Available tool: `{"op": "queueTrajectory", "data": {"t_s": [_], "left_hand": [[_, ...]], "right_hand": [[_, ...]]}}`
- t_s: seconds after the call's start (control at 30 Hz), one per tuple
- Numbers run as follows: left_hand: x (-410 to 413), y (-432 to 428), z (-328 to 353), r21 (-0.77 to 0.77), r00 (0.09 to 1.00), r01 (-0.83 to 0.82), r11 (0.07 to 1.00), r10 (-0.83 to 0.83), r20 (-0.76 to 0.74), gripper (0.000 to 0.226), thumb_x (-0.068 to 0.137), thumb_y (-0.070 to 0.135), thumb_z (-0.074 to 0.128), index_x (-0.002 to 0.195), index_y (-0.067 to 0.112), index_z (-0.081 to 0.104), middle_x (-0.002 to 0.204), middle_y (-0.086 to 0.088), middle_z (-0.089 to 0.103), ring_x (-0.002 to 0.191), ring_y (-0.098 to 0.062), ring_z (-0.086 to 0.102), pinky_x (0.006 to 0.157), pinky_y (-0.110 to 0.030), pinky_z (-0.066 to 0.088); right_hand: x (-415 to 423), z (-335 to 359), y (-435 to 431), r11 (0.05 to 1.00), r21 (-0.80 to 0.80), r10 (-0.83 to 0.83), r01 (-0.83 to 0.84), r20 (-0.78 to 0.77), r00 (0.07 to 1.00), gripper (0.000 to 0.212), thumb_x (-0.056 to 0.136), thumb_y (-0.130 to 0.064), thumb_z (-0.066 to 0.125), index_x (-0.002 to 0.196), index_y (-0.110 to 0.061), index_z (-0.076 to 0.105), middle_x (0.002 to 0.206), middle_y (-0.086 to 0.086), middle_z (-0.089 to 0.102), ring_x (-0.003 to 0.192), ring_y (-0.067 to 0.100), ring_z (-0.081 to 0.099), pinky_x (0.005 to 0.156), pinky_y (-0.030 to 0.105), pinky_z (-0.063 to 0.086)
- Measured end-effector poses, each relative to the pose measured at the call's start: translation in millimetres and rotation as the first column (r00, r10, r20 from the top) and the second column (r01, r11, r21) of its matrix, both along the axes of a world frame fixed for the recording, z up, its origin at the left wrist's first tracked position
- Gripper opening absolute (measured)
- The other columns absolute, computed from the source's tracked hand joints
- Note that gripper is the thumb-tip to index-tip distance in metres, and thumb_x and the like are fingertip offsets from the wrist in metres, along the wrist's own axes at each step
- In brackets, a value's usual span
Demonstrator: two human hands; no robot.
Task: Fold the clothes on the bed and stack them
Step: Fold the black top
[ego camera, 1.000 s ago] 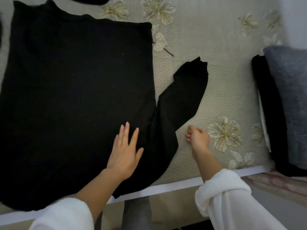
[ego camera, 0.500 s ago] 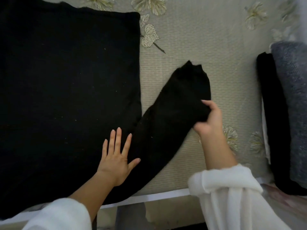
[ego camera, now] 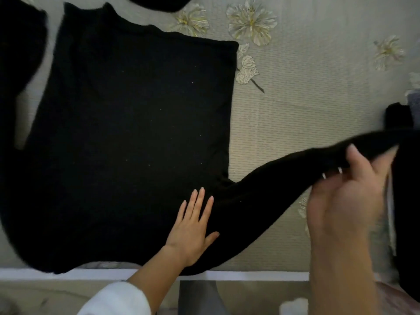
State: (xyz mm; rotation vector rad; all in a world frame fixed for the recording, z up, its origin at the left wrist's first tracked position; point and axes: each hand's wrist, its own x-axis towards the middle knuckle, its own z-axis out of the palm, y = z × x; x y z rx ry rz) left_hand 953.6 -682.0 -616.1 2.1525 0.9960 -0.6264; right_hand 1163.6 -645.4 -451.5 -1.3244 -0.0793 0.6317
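Folding the sleeve across the black sweater (ego camera: 127, 133)

My left hand (ego camera: 193, 228) lies flat, pinning the shoulder; my right hand (ego camera: 345, 196) pinches the sleeve (ego camera: 268, 192) — carry it taut, lay it flat.

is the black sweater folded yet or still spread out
Spread out. The black sweater lies flat on the bed; the left hand presses it while the right hand lifts one sleeve.

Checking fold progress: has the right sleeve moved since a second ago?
Yes. The right hand has lifted the sleeve off the floral bedcover, toward the right.
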Motion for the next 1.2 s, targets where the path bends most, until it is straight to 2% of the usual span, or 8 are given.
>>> {"op": "queueTrajectory", "data": {"t_s": [0.1,0.2,0.27,0.53,0.73,0.87,0.97,1.2], "left_hand": [[-10.8,-3.1,-3.4,0.006,0.999,0.017,1.000,-0.018,0.048,0.074,0.094,0.057,0.014,0.143,0.021,-0.028,0.145,-0.004,-0.044,0.129,-0.019,-0.047,0.111,-0.035,-0.022],[-23.6,-14.6,-7.3,0.063,0.990,0.127,0.990,-0.131,0.061,0.068,0.097,0.047,0.018,0.153,0.016,-0.003,0.158,-0.012,-0.014,0.142,-0.027,-0.028,0.113,-0.042,-0.021],[-31.4,-21.6,-6.9,0.058,0.984,0.154,0.986,-0.158,0.082,0.065,0.096,0.046,0.022,0.153,0.017,0.010,0.160,-0.011,0.009,0.147,-0.029,-0.004,0.115,-0.044,-0.019],[-50.3,-25.1,3.8,0.076,0.954,0.226,0.971,-0.236,0.183,0.046,0.100,0.033,0.033,0.142,0.017,0.040,0.153,-0.011,0.026,0.145,-0.030,0.009,0.113,-0.043,-0.019],[-64.7,0.0,7.5,0.106,0.949,0.132,0.985,-0.157,0.272,0.036,0.095,0.020,0.040,0.129,0.018,0.054,0.127,-0.001,0.050,0.124,-0.021,0.037,0.102,-0.034,0.030],[-87.3,16.5,9.2,-0.030,0.916,-0.224,0.974,0.221,0.334,0.036,0.097,0.019,0.041,0.131,0.024,0.055,0.129,0.009,0.051,0.120,-0.009,0.041,0.099,-0.023,0.035],[-123.2,35.5,12.8,-0.116,0.783,-0.511,0.851,0.517,0.346,0.031,0.097,0.017,0.045,0.122,0.024,0.061,0.121,0.014,0.053,0.116,-0.003,0.043,0.097,-0.018,0.037],[-249.0,104.4,27.6,0.107,0.535,-0.822,0.559,0.696,0.479,0.027,0.087,0.006,0.056,0.107,0.022,0.066,0.117,0.013,0.050,0.111,0.001,0.039,0.091,-0.015,0.033]], "right_hand": [[-51.4,5.2,67.4,0.872,-0.190,0.487,-0.451,0.248,0.837,0.068,0.092,-0.014,0.050,0.151,-0.031,0.022,0.099,0.003,0.071,0.096,0.016,0.066,0.082,0.032,0.055],[-94.0,-14.9,106.6,0.355,-0.490,0.933,-0.796,0.124,0.339,0.050,0.097,-0.027,0.051,0.145,-0.031,0.038,0.084,-0.007,0.068,0.074,-0.009,0.059,0.063,0.008,0.047],[-105.0,-40.0,106.2,0.135,-0.581,0.983,-0.802,-0.022,0.181,0.042,0.098,-0.028,0.049,0.140,-0.030,0.048,0.101,-0.019,0.064,0.084,-0.011,0.058,0.066,0.002,0.041],[-88.8,-121.9,0.0,-0.108,-0.853,0.943,-0.510,-0.250,0.218,0.044,0.094,-0.021,0.052,0.138,-0.020,0.047,0.108,0.001,0.064,0.098,0.018,0.062,0.083,0.027,0.048],[-101.6,-141.6,-7.6,-0.113,-0.920,0.976,-0.375,-0.174,0.133,0.069,0.091,-0.026,0.058,0.149,-0.030,0.021,0.132,0.005,0.047,0.117,0.022,0.051,0.095,0.038,0.048],[-115.2,-142.2,-3.7,-0.061,-0.968,0.982,-0.243,-0.102,0.161,0.069,0.091,-0.029,0.056,0.149,-0.028,0.020,0.133,0.007,0.040,0.121,0.026,0.044,0.095,0.042,0.046],[-134.3,-140.6,4.8,-0.051,-0.991,0.984,-0.123,-0.071,0.161,0.067,0.091,-0.032,0.055,0.150,-0.023,0.025,0.134,0.008,0.038,0.122,0.026,0.039,0.100,0.041,0.040],[-253.4,-146.1,66.9,0.110,-0.979,0.994,-0.170,0.111,0.002,0.062,0.090,-0.031,0.058,0.145,-0.019,0.033,0.146,0.005,0.031,0.135,0.022,0.028,0.108,0.042,0.030]]}}
